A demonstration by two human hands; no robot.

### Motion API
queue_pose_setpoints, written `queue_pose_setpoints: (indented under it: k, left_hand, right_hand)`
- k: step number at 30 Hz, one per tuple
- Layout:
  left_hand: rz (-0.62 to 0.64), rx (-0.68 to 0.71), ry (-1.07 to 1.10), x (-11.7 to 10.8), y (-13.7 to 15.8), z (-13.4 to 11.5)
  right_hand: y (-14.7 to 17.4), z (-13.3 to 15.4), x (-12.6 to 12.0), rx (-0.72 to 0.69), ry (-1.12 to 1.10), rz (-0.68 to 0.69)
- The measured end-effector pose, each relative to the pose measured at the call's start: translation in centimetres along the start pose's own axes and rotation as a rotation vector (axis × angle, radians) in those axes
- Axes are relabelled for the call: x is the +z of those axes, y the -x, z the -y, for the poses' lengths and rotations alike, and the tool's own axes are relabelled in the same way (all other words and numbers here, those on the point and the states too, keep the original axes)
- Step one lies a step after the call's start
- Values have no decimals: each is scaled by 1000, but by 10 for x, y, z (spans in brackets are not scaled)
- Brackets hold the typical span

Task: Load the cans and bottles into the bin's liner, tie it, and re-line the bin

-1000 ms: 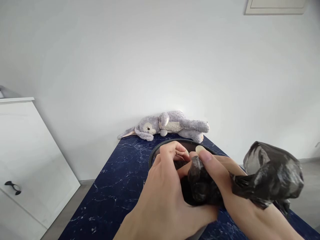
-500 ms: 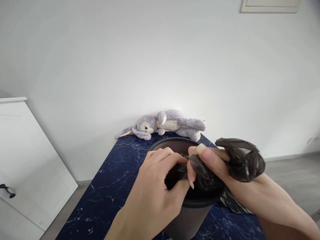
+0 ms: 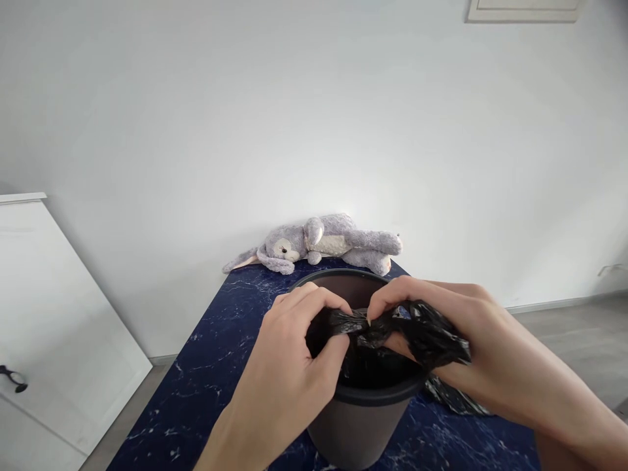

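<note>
A thin black plastic bag (image 3: 432, 337) is bunched up between my two hands, over the mouth of a dark grey bin (image 3: 358, 425). My left hand (image 3: 299, 353) pinches the gathered plastic between thumb and fingers, above the bin's left side. On the right, my right hand (image 3: 441, 314) grips the twisted part close to my left fingertips, and a loose crumpled end lies across its palm. Part of the black plastic goes down inside the bin; what lies under it is hidden.
The bin stands on a dark blue marble-patterned tabletop (image 3: 206, 353). A grey plush rabbit (image 3: 328, 243) lies on its side at the back edge against the white wall. More black plastic (image 3: 454, 399) lies right of the bin. A white cabinet (image 3: 63, 314) stands at left.
My right hand has turned over and moved its fingertips against the twist beside my left hand. The loose end of the bag has dropped and shifted left.
</note>
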State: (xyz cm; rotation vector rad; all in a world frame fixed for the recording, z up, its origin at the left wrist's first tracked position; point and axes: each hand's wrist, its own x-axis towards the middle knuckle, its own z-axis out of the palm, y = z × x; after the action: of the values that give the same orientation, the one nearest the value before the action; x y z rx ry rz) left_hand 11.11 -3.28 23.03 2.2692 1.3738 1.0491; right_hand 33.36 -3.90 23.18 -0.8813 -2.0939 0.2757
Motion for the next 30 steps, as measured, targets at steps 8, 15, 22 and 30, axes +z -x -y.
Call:
queue_pose_setpoints:
  k: [8,15,22,30]
  left_hand:
    - [-8,27,12,-2,-2,-2]
    - [-21,34,26,-3,-1,-1]
    - [-50,38,-17,-3,0,-1]
    - [-173,181,-110,4,5,-5]
  right_hand:
    - [0,-6,-4,-276,-63,54]
    - [3,-7,-6,-161,-9,244]
    - [1,-9,-1,-189,141,77]
    - [-3,-1,17,-57,245,-246]
